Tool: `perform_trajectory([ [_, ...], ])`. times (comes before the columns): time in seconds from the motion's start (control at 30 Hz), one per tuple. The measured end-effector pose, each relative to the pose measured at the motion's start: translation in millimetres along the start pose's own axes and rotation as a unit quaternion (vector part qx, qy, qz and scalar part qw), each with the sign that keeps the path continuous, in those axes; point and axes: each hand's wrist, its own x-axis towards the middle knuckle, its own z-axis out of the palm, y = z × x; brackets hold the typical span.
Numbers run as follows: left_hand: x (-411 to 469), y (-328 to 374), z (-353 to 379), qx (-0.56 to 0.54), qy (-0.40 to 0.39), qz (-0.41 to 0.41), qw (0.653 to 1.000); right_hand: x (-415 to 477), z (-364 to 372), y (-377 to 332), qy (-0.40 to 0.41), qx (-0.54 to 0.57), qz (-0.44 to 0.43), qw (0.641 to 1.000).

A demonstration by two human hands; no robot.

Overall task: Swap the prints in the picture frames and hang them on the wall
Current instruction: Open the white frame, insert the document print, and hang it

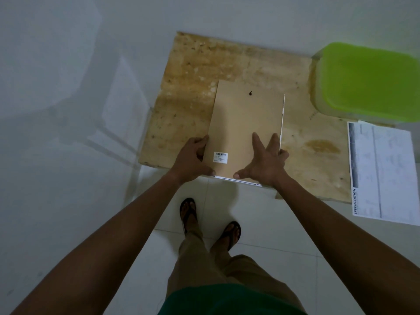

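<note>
Frame lies back-side up on the stained board, long axis running away from me and tilted slightly rightward at the far end, barcode label at its near left corner. My left hand clasps its near left edge; my right hand presses splayed on the near right corner, fingers wrapping the edge. Further right I see a green lidded box and a specification sheet.

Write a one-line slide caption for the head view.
Both hands, left and right, hold a picture frame back-side up over a plywood board, beside a printed sheet.
</note>
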Motion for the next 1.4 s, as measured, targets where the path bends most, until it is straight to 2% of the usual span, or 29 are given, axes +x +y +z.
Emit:
perform_trajectory([
  [0.2, -4, -3, 1, 0.069, -0.047, 0.05, 0.995, 1, 0, 1, -0.001, 0.0, 0.001, 1.0],
  [0.37, -2, -8, 2, 0.131, -0.032, 0.108, 0.985, 2, 1, 2, -0.007, -0.021, -0.006, 1.0],
  [0.5, -7, -17, 2, 0.242, -0.029, 0.184, 0.952, 2, 5, 9, -0.006, -0.043, -0.034, 0.999],
  [0.6, -14, -24, 6, 0.284, -0.024, 0.222, 0.933, -1, 8, 14, 0.006, -0.069, -0.065, 0.996],
  [0.73, -19, -27, 12, 0.276, -0.02, 0.209, 0.938, -9, 9, 20, 0.03, -0.059, -0.098, 0.993],
  [0.97, -23, -20, 18, 0.255, -0.004, 0.173, 0.951, -13, 13, 33, 0.018, -0.019, -0.11, 0.994],
  [1.07, -17, -12, 19, 0.29, -0.003, 0.145, 0.946, -15, 13, 39, 0.054, 0.022, -0.114, 0.992],
  [1.13, -14, -7, 18, 0.301, -0.001, 0.134, 0.944, -16, 12, 39, 0.118, 0.121, -0.09, 0.981],
  [1.23, -11, -5, 18, 0.289, 0.001, 0.119, 0.95, -8, 9, 40, 0.194, 0.277, -0.004, 0.941],
  [1.3, -8, -6, 19, 0.289, -0.003, 0.123, 0.949, -1, 3, 38, 0.233, 0.298, 0.041, 0.925],
  [1.4, -8, -2, 19, 0.307, -0.004, 0.135, 0.942, 6, -8, 37, 0.227, 0.324, 0.113, 0.911],
])
